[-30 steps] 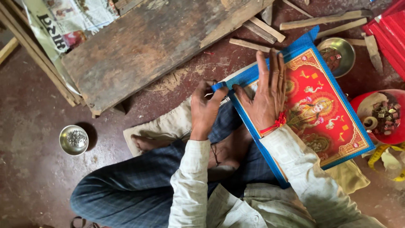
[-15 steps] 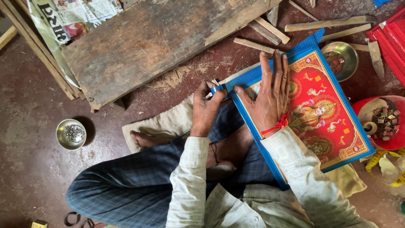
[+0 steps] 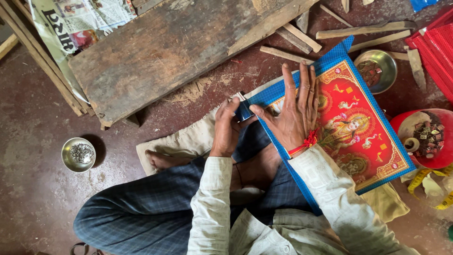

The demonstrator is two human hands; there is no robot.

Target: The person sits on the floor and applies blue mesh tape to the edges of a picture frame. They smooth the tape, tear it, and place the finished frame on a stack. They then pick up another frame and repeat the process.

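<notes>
Dark red floor, person seated cross-legged on a cloth; blue-bordered picture (image 3: 349, 127) lies across the lap under both hands.

Picture's long axis runs diagonally, from its near corner between the hands away to the right hand's outer side. Right hand (image 3: 295, 113) lies flat on it, fingers spread and open, pressing it down. Left hand (image 3: 226, 127) is closed, pinching the picture's corner edge, just beside the right thumb; what else it grips I cannot tell. Both hands touch the picture; the left is nearer the corner. Wooden plank (image 3: 179, 47) lies beyond the hands; small steel bowl (image 3: 78, 154) sits well apart, left of the left hand.
</notes>
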